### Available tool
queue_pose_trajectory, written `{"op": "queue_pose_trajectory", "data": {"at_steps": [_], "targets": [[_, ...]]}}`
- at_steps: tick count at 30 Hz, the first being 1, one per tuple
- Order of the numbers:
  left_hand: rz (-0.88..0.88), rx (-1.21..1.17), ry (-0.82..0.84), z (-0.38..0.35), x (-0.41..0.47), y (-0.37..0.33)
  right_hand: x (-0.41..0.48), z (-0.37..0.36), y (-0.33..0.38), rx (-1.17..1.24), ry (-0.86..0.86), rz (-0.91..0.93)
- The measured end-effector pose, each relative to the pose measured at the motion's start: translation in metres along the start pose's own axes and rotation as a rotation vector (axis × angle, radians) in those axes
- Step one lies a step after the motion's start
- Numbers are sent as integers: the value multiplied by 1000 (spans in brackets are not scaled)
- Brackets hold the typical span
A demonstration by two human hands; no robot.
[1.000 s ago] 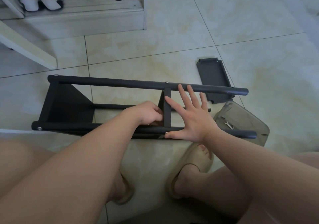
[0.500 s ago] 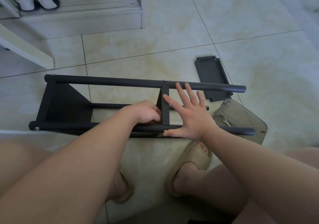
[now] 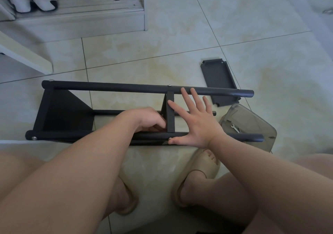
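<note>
1. Hardly anything has moved in the last second: my left grip (image 3: pixel 149 120) stays curled against the left face of the middle shelf panel (image 3: pixel 170 114). What its fingers pinch is hidden.
2. My right grip (image 3: pixel 196 125) lies wide and flat, thumb beside the screw (image 3: pixel 169 138) on the near rail (image 3: pixel 90 135), fingertips reaching the far rail (image 3: pixel 126 88).
3. That panel stands between the rails of the rack (image 3: pixel 63 114), which lies on the floor (image 3: pixel 180 53). I'd press it square before tightening.
4. The wrench (image 3: pixel 234 127) sits in the clear box (image 3: pixel 255 123) by my right wrist, and a spare panel (image 3: pixel 219 82) lies beyond it.
</note>
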State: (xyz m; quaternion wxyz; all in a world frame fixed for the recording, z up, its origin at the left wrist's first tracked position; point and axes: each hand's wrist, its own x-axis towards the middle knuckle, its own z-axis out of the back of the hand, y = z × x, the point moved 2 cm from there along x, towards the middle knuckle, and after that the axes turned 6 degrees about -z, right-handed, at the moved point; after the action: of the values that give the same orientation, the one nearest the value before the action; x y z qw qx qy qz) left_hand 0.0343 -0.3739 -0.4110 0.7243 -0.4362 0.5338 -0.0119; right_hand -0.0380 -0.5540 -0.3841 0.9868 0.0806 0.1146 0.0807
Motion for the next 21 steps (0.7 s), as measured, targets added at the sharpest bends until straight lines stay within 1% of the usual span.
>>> {"op": "queue_pose_trajectory", "data": {"at_steps": [4,10,21], "targets": [[14,-19,-3,-2,-1,-2,0,0,0,3,0,-1],[73,-64,69,-3,-1,-1,-1,1,1,-8,0,-5],[87,-84,94,-3,1,0,-1,3,1,-22,18,-9]]}}
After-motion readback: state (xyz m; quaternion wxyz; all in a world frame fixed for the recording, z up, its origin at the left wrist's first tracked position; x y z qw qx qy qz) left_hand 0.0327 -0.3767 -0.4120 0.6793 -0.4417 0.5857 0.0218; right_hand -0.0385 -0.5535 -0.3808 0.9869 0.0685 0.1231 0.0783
